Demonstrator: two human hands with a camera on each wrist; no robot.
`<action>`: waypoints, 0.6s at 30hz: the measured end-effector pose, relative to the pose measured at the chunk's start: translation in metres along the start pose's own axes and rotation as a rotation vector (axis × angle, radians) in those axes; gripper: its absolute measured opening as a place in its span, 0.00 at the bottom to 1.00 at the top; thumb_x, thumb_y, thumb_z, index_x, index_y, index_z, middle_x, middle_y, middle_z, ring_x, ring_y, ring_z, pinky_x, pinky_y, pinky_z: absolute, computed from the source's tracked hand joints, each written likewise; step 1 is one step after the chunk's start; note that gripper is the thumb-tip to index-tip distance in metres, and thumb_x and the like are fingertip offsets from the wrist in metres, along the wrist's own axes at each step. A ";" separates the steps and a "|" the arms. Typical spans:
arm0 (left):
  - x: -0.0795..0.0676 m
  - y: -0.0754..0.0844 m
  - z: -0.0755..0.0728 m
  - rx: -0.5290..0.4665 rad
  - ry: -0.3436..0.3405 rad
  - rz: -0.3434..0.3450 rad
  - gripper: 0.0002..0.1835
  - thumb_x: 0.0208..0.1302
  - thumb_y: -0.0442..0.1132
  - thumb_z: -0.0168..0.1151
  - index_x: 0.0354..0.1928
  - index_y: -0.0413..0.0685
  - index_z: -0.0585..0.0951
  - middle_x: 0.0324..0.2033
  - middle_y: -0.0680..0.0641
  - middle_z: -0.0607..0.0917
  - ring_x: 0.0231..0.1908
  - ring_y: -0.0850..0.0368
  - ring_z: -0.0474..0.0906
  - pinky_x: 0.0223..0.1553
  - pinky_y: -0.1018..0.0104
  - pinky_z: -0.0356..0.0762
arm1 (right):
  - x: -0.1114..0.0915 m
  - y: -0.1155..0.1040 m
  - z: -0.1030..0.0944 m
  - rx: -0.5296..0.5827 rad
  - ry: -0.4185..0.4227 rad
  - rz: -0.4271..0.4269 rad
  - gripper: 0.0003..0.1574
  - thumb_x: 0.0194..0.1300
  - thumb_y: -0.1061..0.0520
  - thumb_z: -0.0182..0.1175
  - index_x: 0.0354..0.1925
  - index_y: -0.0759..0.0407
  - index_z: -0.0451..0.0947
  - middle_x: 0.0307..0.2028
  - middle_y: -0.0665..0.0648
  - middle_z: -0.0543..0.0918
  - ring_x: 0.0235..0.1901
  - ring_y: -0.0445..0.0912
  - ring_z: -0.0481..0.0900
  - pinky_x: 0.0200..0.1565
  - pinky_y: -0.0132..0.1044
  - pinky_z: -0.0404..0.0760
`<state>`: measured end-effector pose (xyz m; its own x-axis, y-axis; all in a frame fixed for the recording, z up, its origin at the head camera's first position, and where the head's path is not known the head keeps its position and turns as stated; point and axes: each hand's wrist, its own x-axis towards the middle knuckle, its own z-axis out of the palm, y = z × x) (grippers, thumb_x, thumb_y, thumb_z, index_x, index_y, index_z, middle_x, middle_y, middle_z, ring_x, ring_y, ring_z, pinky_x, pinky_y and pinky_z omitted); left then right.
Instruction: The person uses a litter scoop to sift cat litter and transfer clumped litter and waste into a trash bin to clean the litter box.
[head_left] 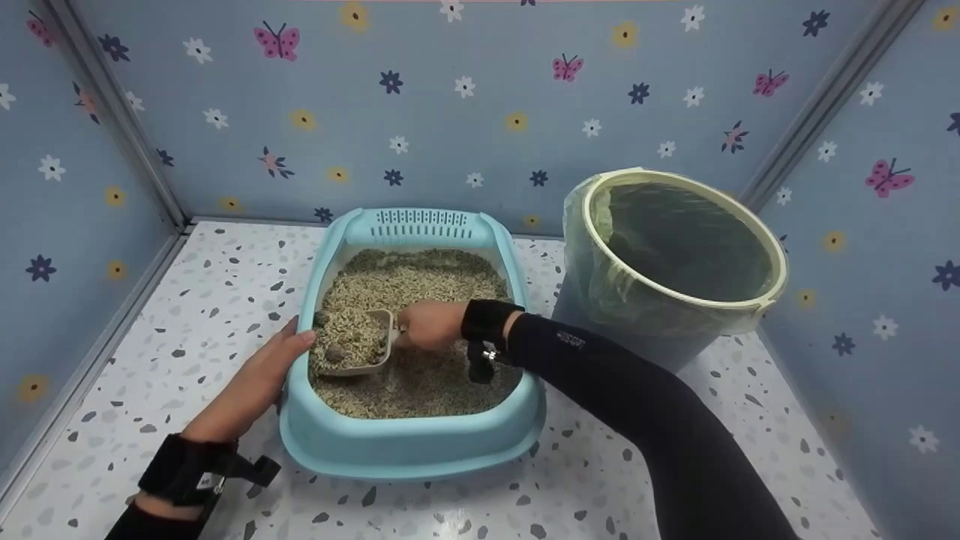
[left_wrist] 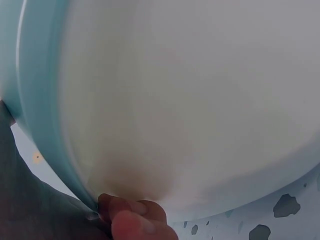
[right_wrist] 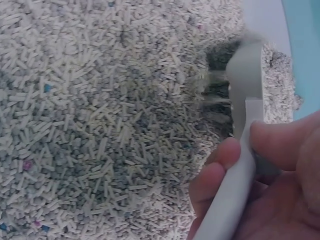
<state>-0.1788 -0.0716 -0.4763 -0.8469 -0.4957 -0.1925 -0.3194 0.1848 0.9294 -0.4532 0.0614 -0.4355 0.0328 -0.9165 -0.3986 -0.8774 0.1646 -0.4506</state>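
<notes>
A light blue litter box (head_left: pixel 412 450) holds pellet litter (head_left: pixel 427 285). My right hand (head_left: pixel 433 324) grips the handle of a pale litter scoop (right_wrist: pixel 244 85), thumb on top and fingers curled beneath. The scoop is heaped with litter near the box's left wall, with a darker clump at its near edge. In the right wrist view, some litter falls through its slots. At the box's left side my left hand (head_left: pixel 259 379) holds the rim, thumb over the edge. The left wrist view shows its fingers (left_wrist: pixel 137 220) bent against the box's outer wall.
A bin (head_left: pixel 637 330) lined with a translucent bag stands right of the litter box, its pale ring (head_left: pixel 686 300) around the open top. Flower-patterned wall panels (head_left: pixel 465 135) enclose the speckled surface (head_left: pixel 225 277) at the back and both sides.
</notes>
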 end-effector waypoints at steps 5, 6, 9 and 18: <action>0.000 0.000 0.000 -0.005 -0.004 -0.001 0.47 0.87 0.69 0.45 0.92 0.54 0.42 0.31 0.41 0.80 0.22 0.53 0.74 0.24 0.59 0.79 | 0.002 0.001 -0.002 0.079 0.030 0.025 0.20 0.89 0.54 0.56 0.33 0.52 0.70 0.26 0.49 0.72 0.23 0.41 0.71 0.32 0.35 0.73; 0.000 0.000 0.000 -0.008 -0.005 0.004 0.47 0.87 0.69 0.45 0.92 0.54 0.42 0.31 0.41 0.81 0.22 0.53 0.75 0.24 0.59 0.79 | 0.003 0.001 -0.003 0.084 0.041 0.032 0.19 0.89 0.55 0.56 0.33 0.53 0.70 0.26 0.48 0.72 0.23 0.41 0.71 0.32 0.35 0.74; -0.001 0.000 0.000 -0.013 -0.004 0.014 0.47 0.87 0.69 0.45 0.92 0.54 0.43 0.29 0.42 0.81 0.21 0.53 0.75 0.22 0.60 0.79 | 0.006 0.002 -0.003 0.059 0.066 0.044 0.19 0.89 0.55 0.55 0.34 0.54 0.71 0.27 0.49 0.69 0.25 0.43 0.68 0.34 0.35 0.70; -0.002 0.001 0.001 -0.005 0.001 0.017 0.47 0.87 0.68 0.45 0.92 0.53 0.43 0.29 0.43 0.80 0.21 0.53 0.75 0.22 0.60 0.79 | 0.025 0.014 -0.003 0.037 0.076 0.099 0.21 0.90 0.50 0.55 0.34 0.53 0.68 0.28 0.50 0.65 0.27 0.45 0.64 0.36 0.38 0.65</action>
<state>-0.1785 -0.0697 -0.4750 -0.8520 -0.4931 -0.1761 -0.3026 0.1892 0.9342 -0.4664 0.0402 -0.4495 -0.0906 -0.9199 -0.3815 -0.8560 0.2677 -0.4422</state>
